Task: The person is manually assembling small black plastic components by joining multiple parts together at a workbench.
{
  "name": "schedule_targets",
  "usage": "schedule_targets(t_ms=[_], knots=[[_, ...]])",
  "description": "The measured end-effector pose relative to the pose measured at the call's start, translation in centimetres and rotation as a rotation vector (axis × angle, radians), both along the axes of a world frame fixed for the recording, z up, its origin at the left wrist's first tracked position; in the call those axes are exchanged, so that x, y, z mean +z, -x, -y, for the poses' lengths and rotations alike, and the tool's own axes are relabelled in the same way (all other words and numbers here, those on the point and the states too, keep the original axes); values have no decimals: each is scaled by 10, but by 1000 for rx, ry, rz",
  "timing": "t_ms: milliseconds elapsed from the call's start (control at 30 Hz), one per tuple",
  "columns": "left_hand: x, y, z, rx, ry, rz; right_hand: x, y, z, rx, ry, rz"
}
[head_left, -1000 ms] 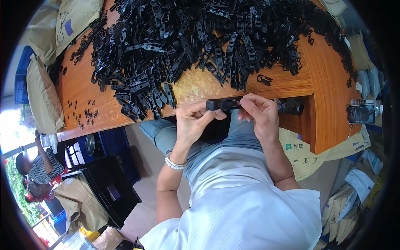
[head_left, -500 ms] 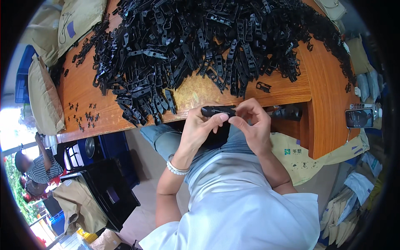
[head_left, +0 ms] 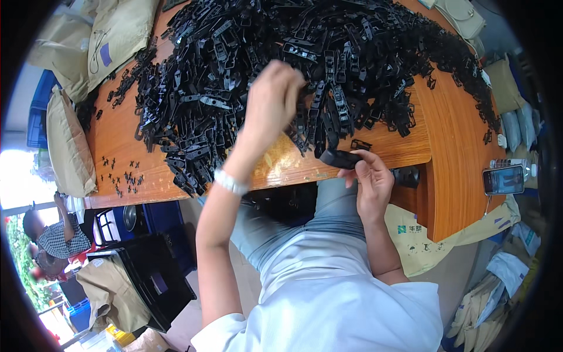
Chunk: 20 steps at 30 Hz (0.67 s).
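A big heap of black plastic clip parts (head_left: 305, 64) covers the wooden table (head_left: 451, 146). My right hand (head_left: 370, 179) stays at the table's near edge and grips a black plastic part (head_left: 340, 158). My left hand (head_left: 272, 100) is raised over the heap, its fingers curled and pointing down at the parts; I cannot tell whether anything is between them. A pale band (head_left: 230, 182) circles my left wrist.
Small black pieces (head_left: 120, 176) lie scattered on the table's left end. A phone (head_left: 503, 179) lies at the right edge. Tan sacks (head_left: 67, 146) lean along the left side. A black crate (head_left: 149, 276) stands on the floor, and another person (head_left: 50, 243) sits at far left.
My left hand has let go of the part and reached up over the heap. My right hand has kept the black part at the table's edge.
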<state>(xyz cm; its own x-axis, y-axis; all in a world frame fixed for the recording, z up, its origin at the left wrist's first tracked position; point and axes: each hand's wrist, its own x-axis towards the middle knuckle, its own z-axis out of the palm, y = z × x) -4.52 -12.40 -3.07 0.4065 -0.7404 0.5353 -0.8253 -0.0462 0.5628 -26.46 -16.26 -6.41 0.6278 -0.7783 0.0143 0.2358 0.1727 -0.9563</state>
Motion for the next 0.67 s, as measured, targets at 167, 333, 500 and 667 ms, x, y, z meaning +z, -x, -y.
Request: schedule_targets(t_ms=[167, 333, 500, 667], knots=[[-9, -52, 44, 202, -158, 484, 3, 5, -2, 92, -52, -41], [-2, -55, 58, 168, -100, 333, -4, 6, 6, 36, -86, -42], [0, -58, 109, 76, 2, 437, 5, 1, 3, 143, -74, -74], [-1, -59, 151, 268, -169, 236, 3, 7, 0, 227, -107, -69]])
